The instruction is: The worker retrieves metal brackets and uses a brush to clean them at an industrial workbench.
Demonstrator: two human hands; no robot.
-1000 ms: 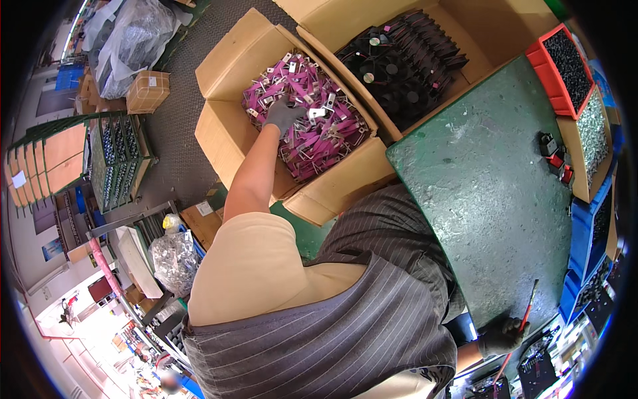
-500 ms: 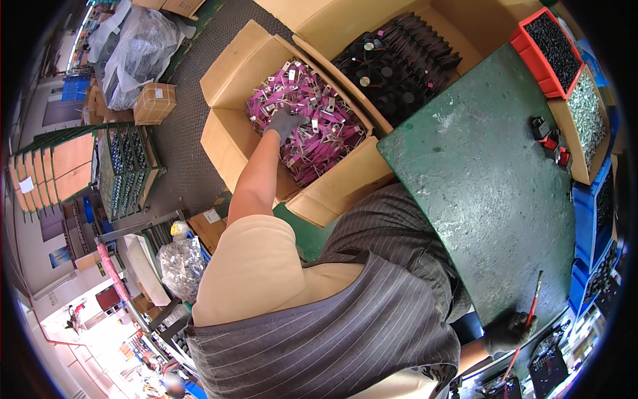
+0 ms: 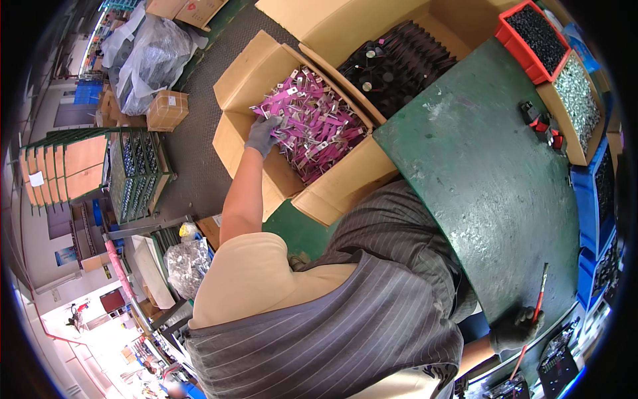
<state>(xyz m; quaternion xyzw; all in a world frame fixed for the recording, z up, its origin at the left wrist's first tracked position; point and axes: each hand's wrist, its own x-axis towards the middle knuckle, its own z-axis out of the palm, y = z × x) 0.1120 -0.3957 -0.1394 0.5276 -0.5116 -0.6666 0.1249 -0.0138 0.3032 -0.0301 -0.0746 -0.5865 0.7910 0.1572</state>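
My left hand [image 3: 262,135], in a grey glove, is over the left edge of an open cardboard box [image 3: 242,143]. Its bent fingers are closed at the edge of a heap of purple strips with silver metal ends [image 3: 319,130], and a strip shows at the fingertips; how many they grip is hidden. Down at the lower right, my right hand [image 3: 515,330], in a dark glove, is wrapped round a thin red rod-like tool [image 3: 539,300] with a narrow pale upper end. That hand is by the near right corner of a green worktable [image 3: 492,179].
Black fans [image 3: 392,70] fill a larger cardboard box behind. On the table's far right stand a red bin [image 3: 515,40] of black screws, a carton of silver parts [image 3: 577,110] and blue bins [image 3: 588,206]. Small black-and-red pieces [image 3: 541,126] lie nearby. A stacked rack [image 3: 133,176] stands left.
My left hand has drawn back from the heap's middle to its left edge. My right hand still holds the red tool. The whole view has shifted slightly.
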